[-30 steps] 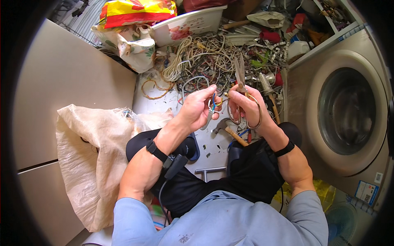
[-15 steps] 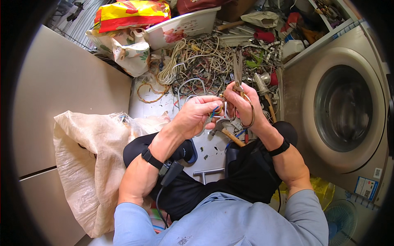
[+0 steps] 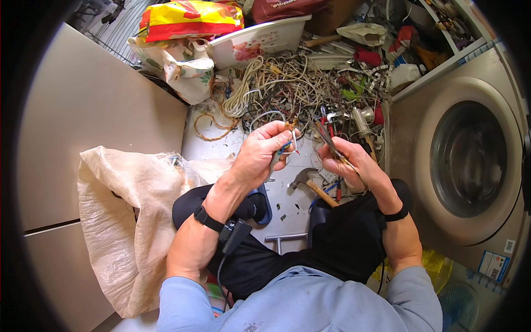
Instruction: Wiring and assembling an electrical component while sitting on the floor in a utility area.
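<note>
My left hand (image 3: 255,155) pinches the end of a grey cable (image 3: 276,160), whose blue and white inner wires (image 3: 285,148) stick out past the fingertips. A small brownish, brass-coloured piece (image 3: 291,125) shows at the top of that grip; I cannot make out what it is. In my right hand (image 3: 357,161) is a pair of metal scissors (image 3: 331,143), blades tilted up and left. The scissors are a short way to the right of the cable, apart from it. My palm and fingers partly cover the handle loops.
A tangled heap of wires (image 3: 293,83) fills the floor ahead. Between my legs lie a hammer (image 3: 322,195) and a metal T-shaped tool (image 3: 285,237). A pale woven sack (image 3: 119,221) rests at left. A washing machine (image 3: 420,155) stands close at right.
My right hand has moved right and away from the left, and the scissors have swung from upright to tilted left. My left hand still holds the cable, its wires now more exposed to view.
</note>
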Available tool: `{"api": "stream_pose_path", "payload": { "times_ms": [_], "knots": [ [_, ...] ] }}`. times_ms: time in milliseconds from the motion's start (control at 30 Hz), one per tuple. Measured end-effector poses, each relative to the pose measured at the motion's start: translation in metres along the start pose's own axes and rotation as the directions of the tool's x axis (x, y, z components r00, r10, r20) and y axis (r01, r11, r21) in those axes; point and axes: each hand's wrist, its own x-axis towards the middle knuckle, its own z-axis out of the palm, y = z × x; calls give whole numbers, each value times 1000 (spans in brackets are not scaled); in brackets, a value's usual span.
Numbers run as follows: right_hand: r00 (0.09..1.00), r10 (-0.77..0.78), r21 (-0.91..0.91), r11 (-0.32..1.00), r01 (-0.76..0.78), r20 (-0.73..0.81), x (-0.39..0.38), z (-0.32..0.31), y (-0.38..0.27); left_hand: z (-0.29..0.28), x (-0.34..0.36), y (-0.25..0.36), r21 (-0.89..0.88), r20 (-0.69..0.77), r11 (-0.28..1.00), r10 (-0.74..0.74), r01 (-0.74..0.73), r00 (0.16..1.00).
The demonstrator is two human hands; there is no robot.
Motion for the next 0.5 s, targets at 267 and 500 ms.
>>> {"api": "stream_pose_path", "payload": {
  "times_ms": [267, 500],
  "knots": [
    [981, 87, 29, 995, -93, 171, 3, -4, -2, 1, 2, 2, -7, 27, 1000, 12, -12, 1000],
    [983, 72, 21, 997, -77, 169, 3, -5, 3, 3, 4, -1, -32, -14, 998, 58, -59, 998]
  ]
}}
